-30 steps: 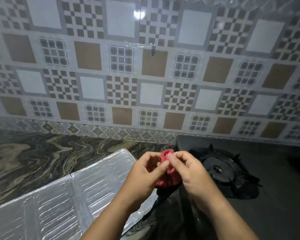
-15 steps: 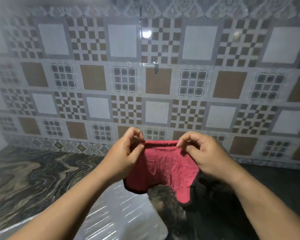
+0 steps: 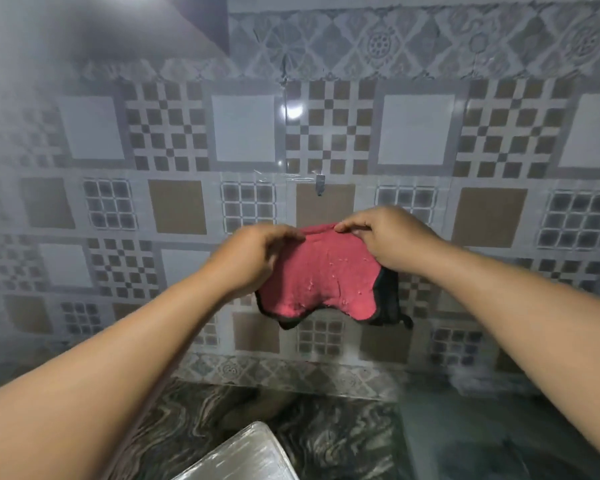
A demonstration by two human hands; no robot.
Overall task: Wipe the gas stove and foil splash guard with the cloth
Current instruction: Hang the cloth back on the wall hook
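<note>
Both hands are up in front of the wall, arms stretched forward from the bottom corners of the view. Left hand grips the cloth's top left corner, fingers curled over the edge and the back of the hand towards the camera. Right hand does the same on the top right corner, fingertips pinching the rolled upper hem, with only a short stretch of hem between the two hands. So the red cloth hangs spread between them, flat side towards us, its lower edge wavy and sagging, a dark trim showing along the bottom and down the right side, where a dark flap trails below the right hand.

Below the hands and nearest to the camera, one corner of the foil splash guard pokes in at the bottom edge, silver and ridged, lying on the worktop, which is dark stone with swirling pale veins. Down to the right of the hands there is a dark blurred patch at the frame edge; I cannot tell what it is.

Beyond the cloth stands the tiled wall, glossy, in white squares, tan squares and checker patterns, with a floral border strip above and another low down where the wall meets the worktop. Just above the right hand a small clear hook is stuck to the tiles.
</note>
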